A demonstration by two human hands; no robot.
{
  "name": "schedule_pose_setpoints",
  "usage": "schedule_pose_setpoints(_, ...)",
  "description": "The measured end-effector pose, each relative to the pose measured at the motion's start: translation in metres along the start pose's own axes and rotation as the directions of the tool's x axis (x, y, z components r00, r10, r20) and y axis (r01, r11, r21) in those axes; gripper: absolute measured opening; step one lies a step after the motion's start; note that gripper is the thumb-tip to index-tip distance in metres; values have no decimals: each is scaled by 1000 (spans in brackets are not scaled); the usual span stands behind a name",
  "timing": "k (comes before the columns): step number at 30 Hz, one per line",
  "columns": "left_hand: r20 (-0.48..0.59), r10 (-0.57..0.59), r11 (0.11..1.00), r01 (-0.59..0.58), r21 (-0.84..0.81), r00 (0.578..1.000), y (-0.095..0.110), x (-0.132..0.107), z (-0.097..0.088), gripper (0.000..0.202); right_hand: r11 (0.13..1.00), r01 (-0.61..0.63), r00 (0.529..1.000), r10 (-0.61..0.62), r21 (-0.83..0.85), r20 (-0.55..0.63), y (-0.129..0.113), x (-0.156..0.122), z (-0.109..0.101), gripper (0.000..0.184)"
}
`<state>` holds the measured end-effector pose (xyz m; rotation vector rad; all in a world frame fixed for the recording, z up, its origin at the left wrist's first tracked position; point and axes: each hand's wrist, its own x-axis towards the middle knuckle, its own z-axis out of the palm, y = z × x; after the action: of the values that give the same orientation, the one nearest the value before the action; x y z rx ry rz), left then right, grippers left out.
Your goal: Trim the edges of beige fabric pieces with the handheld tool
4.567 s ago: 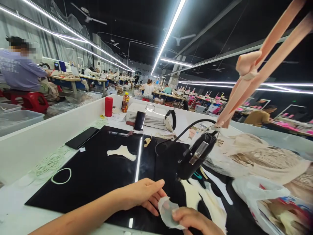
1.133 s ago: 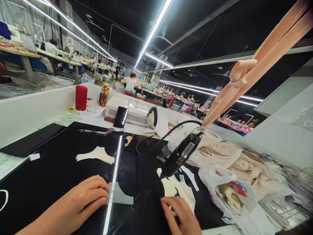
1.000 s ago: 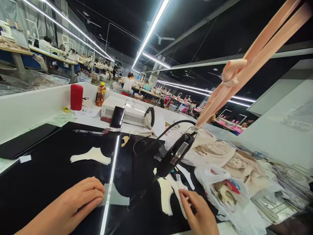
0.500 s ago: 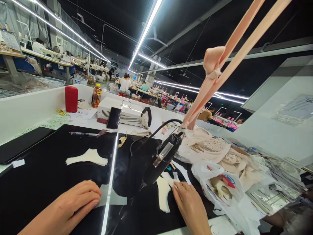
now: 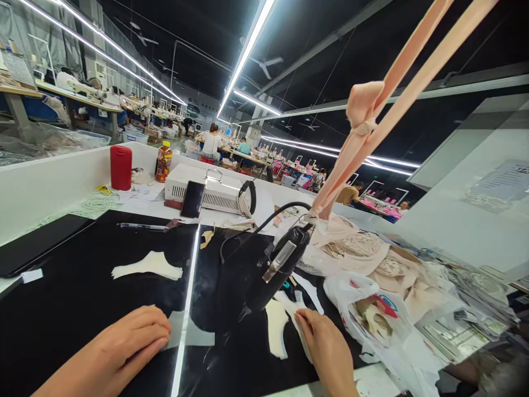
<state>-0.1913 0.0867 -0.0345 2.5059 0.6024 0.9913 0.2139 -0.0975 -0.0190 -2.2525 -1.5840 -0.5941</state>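
Note:
My left hand is low on the black work surface, its fingers closed around the left end of a translucent grey shaped piece. My right hand pinches a thin white cut piece between thumb and fingers. Beside it lies a cream cut piece. Between my hands a black corded hand tool hangs at a slant from a knotted peach fabric strap, its tip close to the surface. Farther left rests a stack of cream shaped pieces.
Behind stand a white vented box, a phone, a bottle and a red case. A pen lies nearer. At right are a plastic bag and heaped beige fabric. People sit at distant sewing tables.
My right hand has shifted slightly right, pulling the white piece away from the cream one and exposing more of it. The hanging tool has swung slightly right. My left hand stays put.

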Motion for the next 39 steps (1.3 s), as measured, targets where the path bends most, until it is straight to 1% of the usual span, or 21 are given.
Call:
schedule_pose_setpoints(3, 100, 24, 999, -29, 41, 995, -3, -1, 0, 15, 998, -43, 999, 42, 45, 18, 1, 0, -2, 51)
schedule_pose_setpoints(4, 107, 17, 999, -22, 45, 994, -3, -2, 1, 15, 996, -58, 998, 56, 62, 25, 1, 0, -2, 52)
schedule_pose_setpoints(9, 119, -18, 999, 12, 49, 993, -3, -2, 0, 16, 980, -140, 990, 134, 141, 51, 0, 0, -1, 50)
schedule_pose_setpoints(15, 94, 27, 999, -30, 31, 995, -2, 3, -3, 14, 939, -268, 963, 259, 215, 71, 3, 3, -7, 42)
schedule_pose_setpoints(18, 85, 51, 998, -53, 20, 995, -1, 4, -3, 13, 913, -307, 951, 290, 270, 102, 6, 5, -11, 36)
schedule_pose_setpoints(20, 74, 43, 999, -45, 25, 996, 0, 4, -3, 12, 893, -331, 944, 308, 304, 122, 7, 6, -13, 34)
schedule_pose_setpoints(25, 80, 54, 998, -56, 17, 995, 1, 7, -5, 13, 836, -371, 928, 354, 404, 121, 9, 8, -15, 34)
schedule_pose_setpoints(27, 72, 60, 998, -61, 12, 996, 1, 9, -7, 13, 804, -385, 918, 387, 453, 93, 12, 10, -16, 38)
schedule_pose_setpoints(29, 71, 69, 998, -70, 8, 995, 2, 10, -8, 14, 763, -404, 896, 442, 504, 49, 17, 13, -16, 41)
schedule_pose_setpoints(32, 70, 74, 997, -74, 7, 995, 1, 10, -8, 15, 682, -416, 841, 540, 602, -30, 24, 22, -20, 43)
schedule_pose_setpoints(34, 75, 79, 997, -80, 20, 994, 1, 9, -7, 14, 614, -400, 799, 597, 681, -69, 24, 28, -26, 46)
schedule_pose_setpoints(36, 83, 80, 996, -83, 39, 993, 1, 9, -7, 14, 542, -377, 777, 626, 751, -62, 18, 31, -36, 52)
schedule_pose_setpoints(37, 89, 78, 996, -82, 43, 993, 2, 9, -7, 14, 509, -372, 781, 624, 776, -35, 13, 31, -42, 54)
schedule_pose_setpoints(39, 92, 52, 998, -55, 34, 994, 6, 10, -7, 14, 454, -388, 811, 582, 802, 63, -4, 26, -53, 57)
